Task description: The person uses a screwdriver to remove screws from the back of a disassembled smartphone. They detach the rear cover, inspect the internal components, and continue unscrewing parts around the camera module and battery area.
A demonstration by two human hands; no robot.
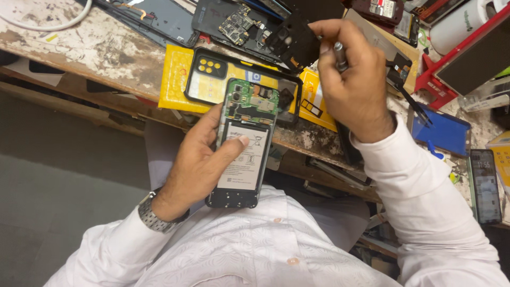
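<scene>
Left hand (199,159) cradles opened phone (241,149), thumb pressed on battery (243,157). Right hand (353,79), further right, fist pinched round metal screwdriver (340,56), above cluttered workbench (106,48).

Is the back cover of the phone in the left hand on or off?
Off: the phone in the left hand shows its bare battery and green circuit board.

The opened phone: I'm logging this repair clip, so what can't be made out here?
- Head view: left hand hides the opened phone's left edge.
- Right hand hides the metal tool's tip.
- Circuit board parts are too small to identify.
</scene>
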